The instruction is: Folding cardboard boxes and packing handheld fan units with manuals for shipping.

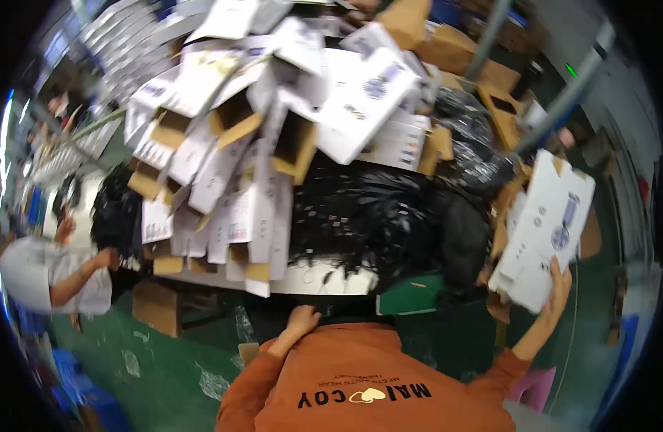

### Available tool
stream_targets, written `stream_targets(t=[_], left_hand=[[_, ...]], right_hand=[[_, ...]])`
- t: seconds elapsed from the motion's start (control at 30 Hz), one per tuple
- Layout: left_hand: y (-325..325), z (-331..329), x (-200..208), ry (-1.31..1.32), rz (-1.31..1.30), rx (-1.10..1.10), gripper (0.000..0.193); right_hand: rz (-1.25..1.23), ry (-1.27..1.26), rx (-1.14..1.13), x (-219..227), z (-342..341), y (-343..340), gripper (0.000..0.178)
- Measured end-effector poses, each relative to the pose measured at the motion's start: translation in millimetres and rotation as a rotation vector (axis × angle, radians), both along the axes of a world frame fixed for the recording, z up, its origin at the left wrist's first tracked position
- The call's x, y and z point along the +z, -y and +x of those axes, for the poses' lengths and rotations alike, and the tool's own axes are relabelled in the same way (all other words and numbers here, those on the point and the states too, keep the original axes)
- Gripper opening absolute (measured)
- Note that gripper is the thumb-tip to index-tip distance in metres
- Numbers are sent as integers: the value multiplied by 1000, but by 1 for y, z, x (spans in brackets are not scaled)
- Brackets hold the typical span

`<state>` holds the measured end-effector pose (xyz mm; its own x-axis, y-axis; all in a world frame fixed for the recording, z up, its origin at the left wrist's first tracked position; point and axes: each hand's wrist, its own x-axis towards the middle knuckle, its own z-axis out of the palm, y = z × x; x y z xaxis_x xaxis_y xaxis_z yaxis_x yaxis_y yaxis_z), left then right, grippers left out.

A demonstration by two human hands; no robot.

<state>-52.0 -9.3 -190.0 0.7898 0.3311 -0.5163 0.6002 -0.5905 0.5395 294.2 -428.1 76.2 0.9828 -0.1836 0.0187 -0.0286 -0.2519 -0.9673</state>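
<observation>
At the right, my right hand point(556, 286) grips the lower edge of a white printed cardboard box point(551, 227). The box is held tilted, with a dark blue picture on its face. My left hand point(302, 320) lies against my dark lap, close to the table's front edge, with its fingers curled and nothing visible in them. Before me on the table point(335, 282) is a heap of black cables point(374, 216). Left of the cables leans a pile of white boxes point(227, 180), several with open brown ends. Another white box point(367, 101) lies tilted across the pile, behind the cables.
Black plastic bags point(468, 137) sit behind the cables at the right. Brown cartons point(500, 93) stand beside a grey metal post point(569, 86). At the left, another person in a white top point(54, 273) works near black cables point(115, 209). Clear plastic scraps point(212, 385) lie on the green floor.
</observation>
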Motion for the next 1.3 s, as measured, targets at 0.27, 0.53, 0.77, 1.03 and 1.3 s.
stream_targets(t=[0.27,0.53,0.77,1.03,1.3], left_hand=[[-43,10,-108,-322,-283,-275,32],[-90,-42,-82,-185,-299,117,39],[-86,-192,-11,-323,-258,452,43],[-144,-153,-46,-298,-219,458,44],[-185,-171,-39,-355,-196,420,44]], right_hand=[[189,-145,78,-26,6,-91,42],[115,-160,136,-14,34,-232,44],[87,-189,103,-1,28,-292,45],[101,-194,84,-1,26,-327,46],[132,-219,16,-8,4,-314,47]])
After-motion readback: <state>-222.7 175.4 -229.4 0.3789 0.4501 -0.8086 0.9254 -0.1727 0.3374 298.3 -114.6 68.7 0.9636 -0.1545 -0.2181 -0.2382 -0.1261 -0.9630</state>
